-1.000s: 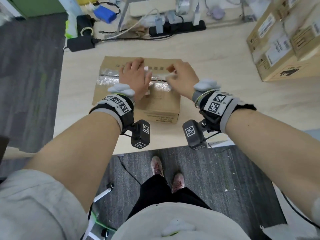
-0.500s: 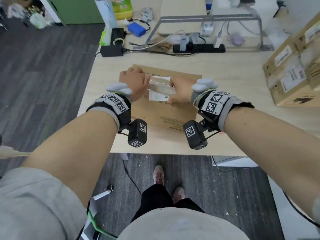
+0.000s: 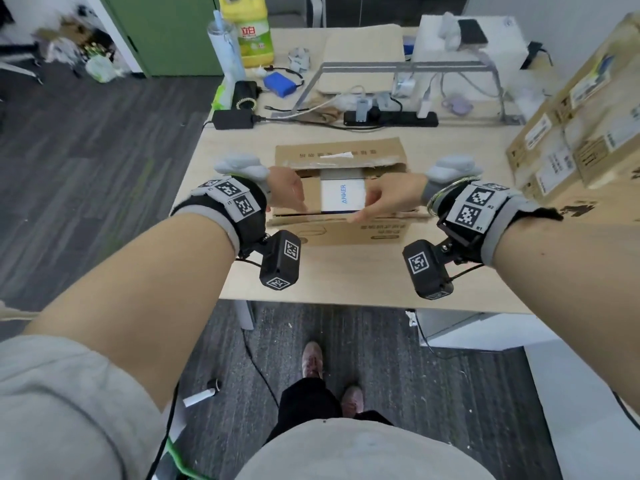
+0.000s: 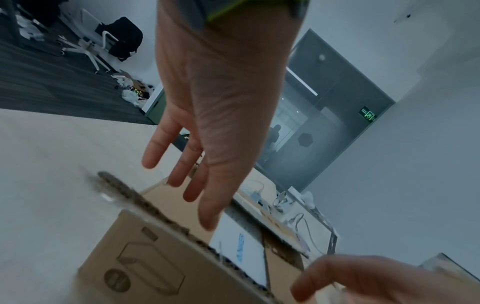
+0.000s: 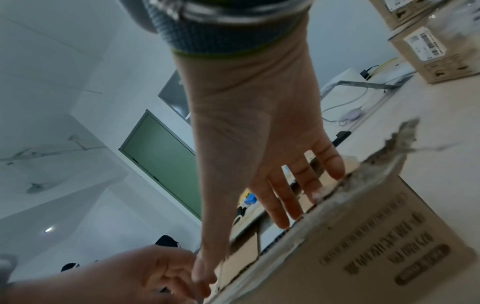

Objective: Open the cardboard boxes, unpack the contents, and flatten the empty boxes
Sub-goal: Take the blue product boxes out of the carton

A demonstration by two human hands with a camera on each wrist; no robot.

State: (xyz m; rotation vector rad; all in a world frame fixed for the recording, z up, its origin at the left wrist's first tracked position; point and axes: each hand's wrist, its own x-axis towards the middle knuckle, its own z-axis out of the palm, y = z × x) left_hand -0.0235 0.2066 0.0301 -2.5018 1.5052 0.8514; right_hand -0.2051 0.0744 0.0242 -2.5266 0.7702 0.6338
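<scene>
The cardboard box point(image 3: 341, 188) sits on the table point(image 3: 346, 271) near its front edge, flaps folded back so the inside can be reached. In it lies a white Anker package point(image 3: 343, 195), flanked by inner cardboard flaps. The left hand point(image 3: 285, 188) hovers over the box's left side, fingers straight and loose, holding nothing; the right hand point(image 3: 391, 199) reaches in from the right, fingers extended onto the near flap edge, likely ready to lift the package. More sealed boxes point(image 3: 571, 133) stand right of it.

Both hands forward, left point(image 3: 287, 192) and right point(image 3: 391, 199), fingers straight, palms facing.
</scene>
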